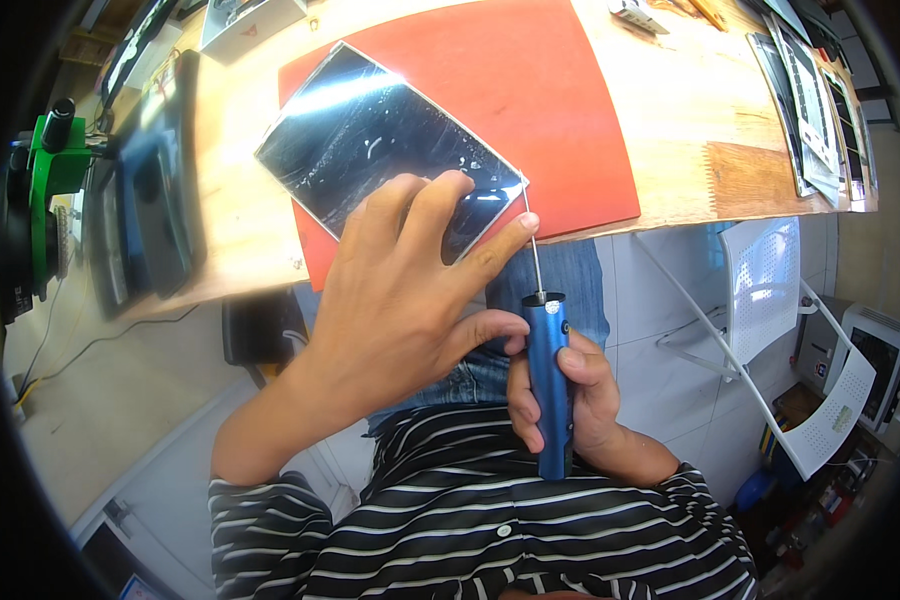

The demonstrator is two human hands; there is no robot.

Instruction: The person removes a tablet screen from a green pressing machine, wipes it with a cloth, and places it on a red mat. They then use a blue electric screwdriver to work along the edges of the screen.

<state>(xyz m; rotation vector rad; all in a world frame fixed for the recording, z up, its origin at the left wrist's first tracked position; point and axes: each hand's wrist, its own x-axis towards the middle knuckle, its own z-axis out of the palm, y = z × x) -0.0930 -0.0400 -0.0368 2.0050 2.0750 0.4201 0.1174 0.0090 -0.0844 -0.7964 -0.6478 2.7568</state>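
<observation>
A dark, glossy screen panel (370,135) with pale smears and specks lies at an angle on an orange-red mat (510,70). My right hand (592,390) is closed around a blue cylindrical power tool (548,385) with a long thin metal shaft. The shaft's tip meets the panel's right corner. Spread over the panel's near edge is my left hand (400,265), its fingers apart. Its index fingertip lies against the shaft, and its thumb tip is beside the top of the tool's body. My left hand partly covers the panel's lower edge.
The wooden table (670,120) ends just before my lap. Several flat panels (805,110) are stacked at its right end. A dark device (155,190) and a green-framed tool (60,160) stand left. A white folding chair (765,290) is on the right, a white box (250,25) at the back.
</observation>
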